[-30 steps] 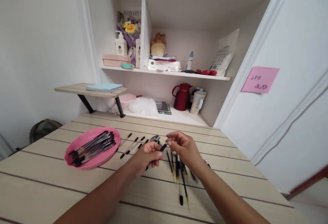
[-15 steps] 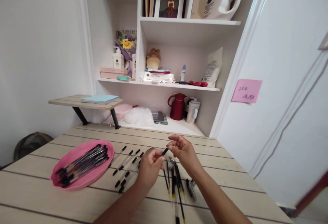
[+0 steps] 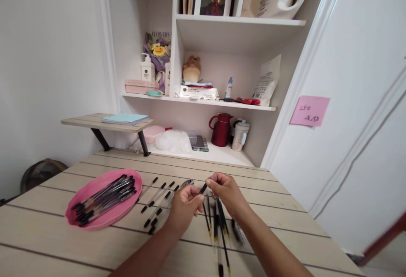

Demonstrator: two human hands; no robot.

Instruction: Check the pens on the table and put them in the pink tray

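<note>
My left hand (image 3: 184,206) is closed around a pen (image 3: 203,188) with a black grip section, above the middle of the table. My right hand (image 3: 226,189) pinches at the pen's far end; its fingertips hide what is there. Beneath and beside the right hand lie several thin black ink refills (image 3: 225,243) with yellowish ends. To the left of my left hand are several clear pen barrels (image 3: 163,201) with black ends. A pink scalloped tray (image 3: 125,217) at the left holds a pile of assembled-looking black pens (image 3: 104,198).
A dark, shiny object (image 3: 237,231) lies by my right forearm, partly hidden. A small raised wooden shelf (image 3: 90,120) carries light blue paper (image 3: 125,119). Behind the slatted table (image 3: 269,251), a white shelf unit holds a red jug (image 3: 221,130) and a cup (image 3: 240,135).
My right hand's fingers have curled in, and the hand has shifted slightly down at the pen's end. My left hand keeps its hold. The camera view has moved slightly.
</note>
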